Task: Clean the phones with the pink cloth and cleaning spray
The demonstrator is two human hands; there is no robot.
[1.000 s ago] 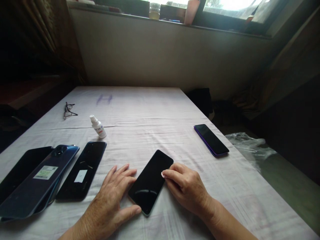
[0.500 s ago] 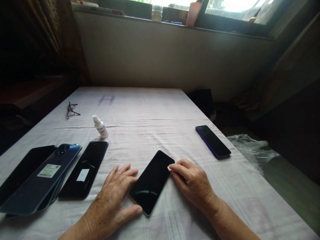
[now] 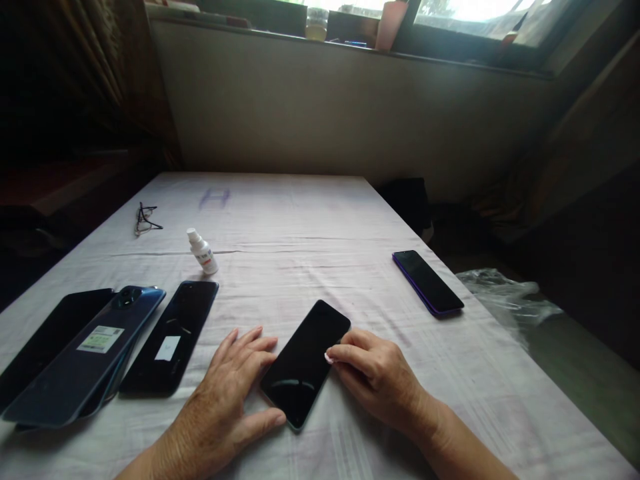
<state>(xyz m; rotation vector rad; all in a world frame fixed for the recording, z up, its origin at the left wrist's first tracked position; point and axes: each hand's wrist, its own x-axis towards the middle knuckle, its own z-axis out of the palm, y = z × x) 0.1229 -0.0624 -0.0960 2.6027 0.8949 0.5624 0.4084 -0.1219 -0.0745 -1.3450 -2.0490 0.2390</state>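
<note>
A smartphone (image 3: 305, 360) with a black screen lies face up on the cloth, slanted between my hands. My left hand (image 3: 235, 393) has its fingers spread, with fingertips and thumb against the phone's left edge and lower corner. Pinched in the fingers of my right hand (image 3: 377, 373) is a small white pad (image 3: 329, 358), mostly covered by the fingertips. It rests at the right edge of the screen. A white bottle (image 3: 203, 253) with a white cap stands beyond my left hand.
To the left lie a dark phone (image 3: 173, 333) with a white label and a pile of phones (image 3: 75, 367). A purple-edged phone (image 3: 429, 283) lies near the table's right edge. Eyeglasses (image 3: 146, 220) sit at the far left. Clear plastic (image 3: 505, 293) is beyond the right edge.
My right hand has slid the white pad down along the phone's right edge, towards me. My left hand keeps its place at the phone. The view has shifted slightly.
</note>
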